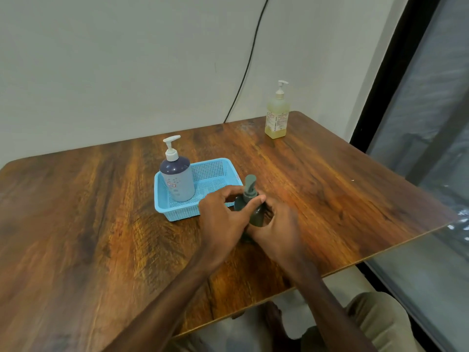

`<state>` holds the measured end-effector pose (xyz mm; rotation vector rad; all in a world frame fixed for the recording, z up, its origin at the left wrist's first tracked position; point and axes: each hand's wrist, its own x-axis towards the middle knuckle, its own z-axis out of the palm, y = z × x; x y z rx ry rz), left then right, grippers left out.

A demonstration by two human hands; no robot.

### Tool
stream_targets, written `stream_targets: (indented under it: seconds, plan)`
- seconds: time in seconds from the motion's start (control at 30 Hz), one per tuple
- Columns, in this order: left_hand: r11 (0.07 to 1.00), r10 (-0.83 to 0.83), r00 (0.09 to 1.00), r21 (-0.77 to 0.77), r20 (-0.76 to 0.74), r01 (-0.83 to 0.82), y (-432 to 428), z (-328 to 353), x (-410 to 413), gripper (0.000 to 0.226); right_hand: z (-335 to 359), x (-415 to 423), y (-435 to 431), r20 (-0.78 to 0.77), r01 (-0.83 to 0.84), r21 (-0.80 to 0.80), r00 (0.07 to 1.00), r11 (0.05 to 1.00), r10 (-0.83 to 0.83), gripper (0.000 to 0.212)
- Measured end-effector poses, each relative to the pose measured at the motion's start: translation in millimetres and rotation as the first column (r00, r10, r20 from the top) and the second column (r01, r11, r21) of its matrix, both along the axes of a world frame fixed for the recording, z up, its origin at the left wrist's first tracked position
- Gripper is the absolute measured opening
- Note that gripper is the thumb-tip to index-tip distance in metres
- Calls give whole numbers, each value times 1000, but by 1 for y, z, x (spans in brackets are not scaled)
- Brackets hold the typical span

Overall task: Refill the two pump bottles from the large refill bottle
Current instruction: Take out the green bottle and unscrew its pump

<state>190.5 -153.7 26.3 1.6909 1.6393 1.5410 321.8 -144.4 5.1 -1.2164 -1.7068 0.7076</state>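
A small dark green pump bottle [255,215] stands on the wooden table just right of a light blue basket [218,171]. My left hand [223,219] pinches its pump collar between thumb and fingers. My right hand [276,227] wraps around the bottle's body from the right and hides its lower part. A blue-grey pump bottle [177,179] with a white pump stands upright in the basket's left end. A tall bottle of yellowish liquid [277,115] with a white pump and a label stands at the far right of the table near the wall.
The wooden table [101,224] ends close on the right and near sides. A black cable [247,64] hangs down the wall behind it. A dark-framed window [431,123] runs along the right. My knees show below the table's near edge.
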Motion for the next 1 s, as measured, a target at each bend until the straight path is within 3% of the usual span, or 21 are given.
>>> stream_targets:
  seconds: [0.1,0.27,0.4,0.53,0.67,0.8,0.87,1.0]
  plan:
    - [997,36,991,-78,128,-26,9,4,3,42,3,1,0,-21,2,-32,1000,999,-3,62]
    - [973,36,983,-231,179,6,25,8,14,65,2,3,1,-33,-16,-16,999,1000,15,52]
    - [979,-69,996,-187,57,79,32,1,24,36,2,5,3,-26,-46,-26,999,999,45,34]
    - [986,-92,996,-137,5,91,19,-19,21,37,4,5,4,-79,-64,-3,995,998,63,27]
    - [979,-194,976,-49,99,199,-16,-18,14,26,6,5,4,-106,-112,14,988,994,113,47]
    - [995,-87,987,-34,133,93,-17,-15,1,27,1,6,6,-79,-101,-27,992,994,99,71]
    - [997,-34,988,-61,153,44,-10,-11,-2,27,2,6,6,-31,-73,-42,997,996,71,73]
    - [980,-27,979,-188,201,65,10,-1,3,55,4,8,5,-29,-67,-40,997,997,66,63]
